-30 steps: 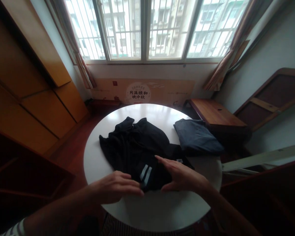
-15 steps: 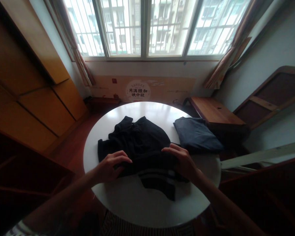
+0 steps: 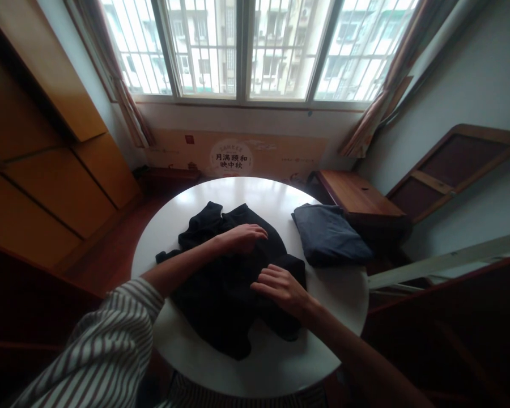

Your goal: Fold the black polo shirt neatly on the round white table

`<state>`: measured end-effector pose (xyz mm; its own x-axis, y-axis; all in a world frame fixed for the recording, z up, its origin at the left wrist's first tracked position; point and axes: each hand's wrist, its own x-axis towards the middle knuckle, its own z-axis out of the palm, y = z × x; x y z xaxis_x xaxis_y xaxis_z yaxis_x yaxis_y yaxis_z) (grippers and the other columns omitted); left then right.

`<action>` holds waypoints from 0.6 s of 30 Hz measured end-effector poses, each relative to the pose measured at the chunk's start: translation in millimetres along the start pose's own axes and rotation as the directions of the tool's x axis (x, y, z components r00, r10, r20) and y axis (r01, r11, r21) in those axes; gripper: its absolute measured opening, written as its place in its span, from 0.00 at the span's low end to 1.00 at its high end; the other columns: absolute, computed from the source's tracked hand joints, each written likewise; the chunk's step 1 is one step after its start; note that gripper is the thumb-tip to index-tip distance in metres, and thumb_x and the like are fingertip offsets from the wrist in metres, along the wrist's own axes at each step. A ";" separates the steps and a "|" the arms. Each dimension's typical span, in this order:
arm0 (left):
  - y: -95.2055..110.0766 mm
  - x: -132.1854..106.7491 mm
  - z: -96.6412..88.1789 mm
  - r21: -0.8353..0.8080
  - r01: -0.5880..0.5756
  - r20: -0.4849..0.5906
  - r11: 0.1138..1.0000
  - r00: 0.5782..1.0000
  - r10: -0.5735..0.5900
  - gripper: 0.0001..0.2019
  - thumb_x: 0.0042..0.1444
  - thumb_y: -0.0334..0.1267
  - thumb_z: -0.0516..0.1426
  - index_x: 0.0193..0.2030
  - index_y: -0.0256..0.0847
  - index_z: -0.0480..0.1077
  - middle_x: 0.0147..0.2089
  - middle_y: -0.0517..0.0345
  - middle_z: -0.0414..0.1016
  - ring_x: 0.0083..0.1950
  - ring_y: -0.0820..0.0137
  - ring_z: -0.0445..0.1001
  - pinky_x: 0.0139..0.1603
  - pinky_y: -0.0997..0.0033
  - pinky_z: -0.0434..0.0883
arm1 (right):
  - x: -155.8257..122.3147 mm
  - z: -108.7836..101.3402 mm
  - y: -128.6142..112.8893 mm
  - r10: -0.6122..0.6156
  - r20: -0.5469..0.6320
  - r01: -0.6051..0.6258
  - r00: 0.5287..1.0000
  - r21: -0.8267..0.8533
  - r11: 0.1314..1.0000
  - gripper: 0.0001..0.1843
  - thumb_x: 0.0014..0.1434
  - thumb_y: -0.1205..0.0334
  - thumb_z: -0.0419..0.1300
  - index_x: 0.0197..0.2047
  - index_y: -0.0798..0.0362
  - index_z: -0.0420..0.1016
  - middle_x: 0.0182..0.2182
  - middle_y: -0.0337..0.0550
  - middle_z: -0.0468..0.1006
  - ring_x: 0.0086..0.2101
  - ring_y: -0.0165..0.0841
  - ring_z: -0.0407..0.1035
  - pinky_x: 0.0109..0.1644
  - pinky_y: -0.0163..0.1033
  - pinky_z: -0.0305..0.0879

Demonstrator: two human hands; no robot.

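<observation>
A black garment lies rumpled across the round white table, its near edge sagging towards me. My left hand reaches over its far middle, with fingers stretched to the right and resting on the cloth. Lower and to the right, my right hand has its fingers bent around the fabric; the thumb is hidden. Beside that hand, a dark flap of the same garment stands slightly raised. A folded dark blue-grey cloth sits at the table's right side, apart from both hands.
Behind the table stands a low wooden bench at the right. A pale rail runs close to the table's right edge. Wooden cabinets fill the left side, and a barred window is ahead.
My left hand has moved forward and right across the garment. My right hand has shifted slightly left and down. The striped part is no longer visible, and the cloth now spreads nearer me.
</observation>
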<state>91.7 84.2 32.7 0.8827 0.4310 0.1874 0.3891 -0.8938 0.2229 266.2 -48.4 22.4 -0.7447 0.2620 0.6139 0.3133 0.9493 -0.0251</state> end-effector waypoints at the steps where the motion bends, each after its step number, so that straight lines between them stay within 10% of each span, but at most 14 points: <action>1: -0.7 12.5 5.7 -0.019 -0.029 0.033 0.999 0.999 0.030 0.13 0.65 0.31 0.52 0.51 0.35 0.75 0.53 0.46 0.76 0.52 0.65 0.74 0.54 0.65 0.71 | -1.2 -0.1 -1.4 -0.005 0.010 0.005 1.000 0.003 1.000 0.20 0.73 0.67 0.41 0.38 0.57 0.72 0.24 0.39 0.69 0.25 0.30 0.60 0.32 0.37 0.55; 10: 8.9 49.1 30.0 -0.029 -0.089 0.078 0.996 0.993 0.091 0.11 0.64 0.41 0.57 0.47 0.37 0.73 0.49 0.50 0.75 0.48 0.65 0.73 0.54 0.60 0.70 | -14.0 -5.1 -6.2 0.067 0.216 -0.065 0.974 -0.015 0.998 0.18 0.73 0.67 0.44 0.37 0.55 0.73 0.23 0.37 0.69 0.23 0.29 0.59 0.28 0.37 0.51; 16: -23.6 -5.5 1.1 0.062 0.082 -0.131 0.995 0.989 -0.073 0.02 0.56 0.33 0.58 0.32 0.39 0.70 0.31 0.58 0.74 0.36 0.69 0.72 0.52 0.65 0.67 | -31.9 -55.9 -1.3 0.216 0.262 -0.192 0.941 -0.113 0.975 0.14 0.69 0.71 0.49 0.46 0.56 0.76 0.27 0.40 0.70 0.27 0.30 0.63 0.31 0.34 0.59; 18: -32.7 -40.8 -24.5 0.057 0.290 -0.333 0.955 0.908 -0.255 0.03 0.59 0.34 0.56 0.34 0.38 0.70 0.30 0.60 0.73 0.32 0.71 0.71 0.41 0.71 0.69 | -45.8 -75.6 4.0 0.294 0.196 -0.267 0.936 -0.149 0.952 0.19 0.68 0.72 0.49 0.55 0.53 0.74 0.37 0.46 0.71 0.37 0.33 0.67 0.40 0.36 0.66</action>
<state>36.4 98.8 41.2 0.6143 0.6606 0.4315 0.6423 -0.7363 0.2128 346.1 -69.8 53.8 -0.7205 0.5579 0.4120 0.5851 0.8079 -0.0707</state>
